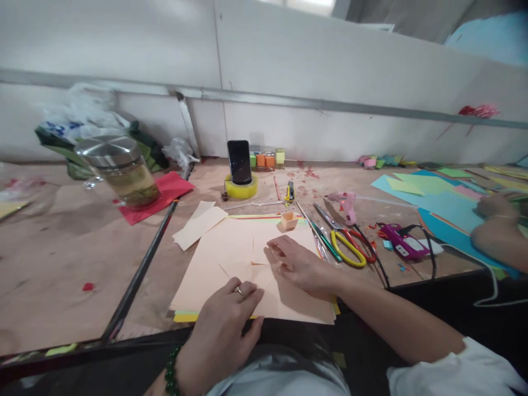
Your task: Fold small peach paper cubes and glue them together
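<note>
A stack of pale peach paper (223,242) lies in front of me, with green and yellow sheets showing at its edges. Thin slits and a small raised flap (258,263) show on its top sheet. My left hand (231,308) rests on the front of the stack, fingers loosely bent and thumb apart, holding nothing I can see. Fingers stretched out, my right hand (299,264) lies on the sheet just right of the flap; its palm is hidden. Beyond it, a small peach paper box (289,221) sits on the stack.
Right of the stack are scissors with yellow handles (348,250), a pink glue gun (348,206) and a purple power strip (404,242). A phone (239,162) stands on yellow tape; a glass jar (127,173) is left. Another person's hand (497,212) touches coloured paper at right.
</note>
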`<state>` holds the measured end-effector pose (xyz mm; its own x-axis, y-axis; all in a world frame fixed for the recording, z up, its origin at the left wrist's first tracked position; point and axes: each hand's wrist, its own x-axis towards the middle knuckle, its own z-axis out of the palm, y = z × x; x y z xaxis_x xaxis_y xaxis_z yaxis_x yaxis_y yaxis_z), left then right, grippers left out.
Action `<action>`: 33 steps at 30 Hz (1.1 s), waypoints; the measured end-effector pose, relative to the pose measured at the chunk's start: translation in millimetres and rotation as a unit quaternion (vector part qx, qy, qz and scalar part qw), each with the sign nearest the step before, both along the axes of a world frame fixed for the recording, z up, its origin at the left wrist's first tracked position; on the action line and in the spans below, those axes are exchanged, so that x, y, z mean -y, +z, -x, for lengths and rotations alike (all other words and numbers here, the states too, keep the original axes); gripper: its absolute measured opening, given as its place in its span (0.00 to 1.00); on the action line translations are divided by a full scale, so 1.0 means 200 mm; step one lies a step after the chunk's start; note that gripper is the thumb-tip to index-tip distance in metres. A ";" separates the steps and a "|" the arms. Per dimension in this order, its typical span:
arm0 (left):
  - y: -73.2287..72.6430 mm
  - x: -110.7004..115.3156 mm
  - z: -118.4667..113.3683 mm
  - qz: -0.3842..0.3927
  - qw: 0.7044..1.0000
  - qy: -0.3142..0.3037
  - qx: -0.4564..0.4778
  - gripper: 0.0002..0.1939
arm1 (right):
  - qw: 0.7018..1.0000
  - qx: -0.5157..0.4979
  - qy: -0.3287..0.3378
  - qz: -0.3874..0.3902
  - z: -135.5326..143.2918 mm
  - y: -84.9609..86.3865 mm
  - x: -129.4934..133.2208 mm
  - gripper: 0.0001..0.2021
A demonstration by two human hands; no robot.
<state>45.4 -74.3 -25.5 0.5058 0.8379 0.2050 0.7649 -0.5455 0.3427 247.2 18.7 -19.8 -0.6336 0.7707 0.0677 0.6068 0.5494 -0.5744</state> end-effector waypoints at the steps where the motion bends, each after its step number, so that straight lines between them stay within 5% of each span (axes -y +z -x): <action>1: 0.00 0.00 0.00 0.005 1.000 0.000 -0.003 0.15 | 1.000 -0.011 -0.001 0.003 0.00 0.00 0.00 0.22; 9: 0.05 -0.01 0.00 0.057 0.998 0.002 -0.021 0.10 | 0.993 -0.105 0.005 0.049 -0.03 -0.02 0.00 0.02; 13: 0.07 -0.01 -0.02 0.069 0.996 0.016 -0.048 0.06 | 0.994 -0.093 -0.039 0.040 -0.01 -0.05 -0.03 0.09; 19: 0.06 -0.03 -0.05 0.044 0.996 0.033 -0.076 0.25 | 0.995 -0.085 -0.038 0.020 0.00 -0.08 -0.05 0.08; 33: 0.03 -0.11 -0.08 0.051 0.996 0.038 -0.056 0.25 | 0.999 -0.043 -0.012 0.007 0.00 -0.03 -0.07 0.08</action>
<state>60.8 -52.5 -19.5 0.4552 0.8882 0.0623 0.8394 -0.4514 0.3029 248.0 33.6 -25.9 -0.6065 0.7874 0.1101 0.5676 0.5258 -0.6336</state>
